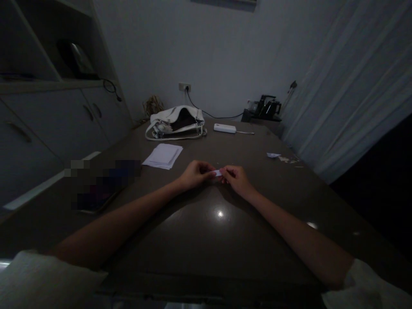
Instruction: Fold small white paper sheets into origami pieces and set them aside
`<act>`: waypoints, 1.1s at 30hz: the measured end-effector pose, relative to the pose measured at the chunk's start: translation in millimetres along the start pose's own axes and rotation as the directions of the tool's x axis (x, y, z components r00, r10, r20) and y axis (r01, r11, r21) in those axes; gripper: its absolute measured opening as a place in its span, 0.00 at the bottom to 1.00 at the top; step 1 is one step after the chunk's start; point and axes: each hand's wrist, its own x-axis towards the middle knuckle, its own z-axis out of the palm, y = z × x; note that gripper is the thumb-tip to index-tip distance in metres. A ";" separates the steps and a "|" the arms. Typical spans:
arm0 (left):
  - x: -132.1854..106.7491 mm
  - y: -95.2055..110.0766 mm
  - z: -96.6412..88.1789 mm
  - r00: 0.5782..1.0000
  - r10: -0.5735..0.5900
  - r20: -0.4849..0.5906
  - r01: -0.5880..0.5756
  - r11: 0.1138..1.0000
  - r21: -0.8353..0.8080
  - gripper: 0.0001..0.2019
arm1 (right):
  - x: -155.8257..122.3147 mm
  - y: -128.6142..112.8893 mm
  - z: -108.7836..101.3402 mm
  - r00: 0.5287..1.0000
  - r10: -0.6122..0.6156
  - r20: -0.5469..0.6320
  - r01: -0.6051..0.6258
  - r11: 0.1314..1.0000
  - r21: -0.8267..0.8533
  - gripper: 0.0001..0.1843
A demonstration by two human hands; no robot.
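Both my hands meet over the middle of the dark table (206, 240). My left hand (195, 174) and my right hand (236, 179) are closed, each pinching an end of a small folded piece of white paper (218, 173) held between their fingertips just above the tabletop. A stack of white paper sheets (163, 155) lies to the left and beyond my left hand. A small folded white paper shape (273, 155) sits on the table beyond my right hand.
A white handbag (175, 122) lies at the table's far side, with a white power bank (225, 128) and cable beside it. A black kettle (267, 107) stands far right. Cabinets (48, 124) run along the left, a curtain (347, 94) along the right. Small scraps (289, 159) lie near the right edge.
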 end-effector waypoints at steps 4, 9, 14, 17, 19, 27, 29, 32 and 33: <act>-0.3 -0.9 1.0 1.000 -0.009 0.030 0.009 1.000 0.007 0.15 | -0.2 -0.9 0.3 0.999 -0.041 0.001 0.041 0.998 -0.048 0.18; -1.3 0.8 -1.6 0.998 0.008 0.062 -0.016 0.992 0.128 0.17 | -0.5 -1.8 1.9 1.000 0.007 -0.011 -0.006 0.999 0.048 0.16; -3.1 1.7 -1.6 0.997 0.067 0.024 -0.071 0.966 0.250 0.15 | -1.8 -1.3 3.2 0.997 0.020 0.075 -0.023 0.999 0.041 0.15; -3.1 1.3 -0.2 0.997 0.060 0.037 -0.068 0.966 0.248 0.13 | -1.9 1.0 3.4 0.987 0.020 0.161 -0.031 0.998 0.063 0.16; -2.8 1.7 0.5 0.998 0.053 0.041 -0.062 0.969 0.238 0.14 | -1.5 2.2 3.2 0.988 0.008 0.153 -0.017 0.998 0.056 0.16; -3.5 5.3 -0.5 0.997 0.050 0.065 -0.062 0.979 0.193 0.20 | -1.3 -2.3 2.0 0.999 -0.038 -0.008 0.037 0.998 -0.042 0.16; -3.5 5.5 -0.7 0.996 0.072 0.045 -0.080 0.971 0.224 0.20 | -1.0 -3.0 1.6 1.000 -0.005 0.009 0.005 1.000 0.005 0.16; -3.6 6.3 -0.7 0.996 0.091 0.020 -0.093 0.967 0.239 0.19 | -0.2 -1.9 0.8 0.996 0.063 0.067 -0.071 0.991 0.114 0.16; -3.8 6.7 -0.7 0.996 0.092 0.020 -0.094 0.968 0.232 0.19 | -0.1 -1.4 0.6 0.993 0.080 0.088 -0.092 0.986 0.139 0.16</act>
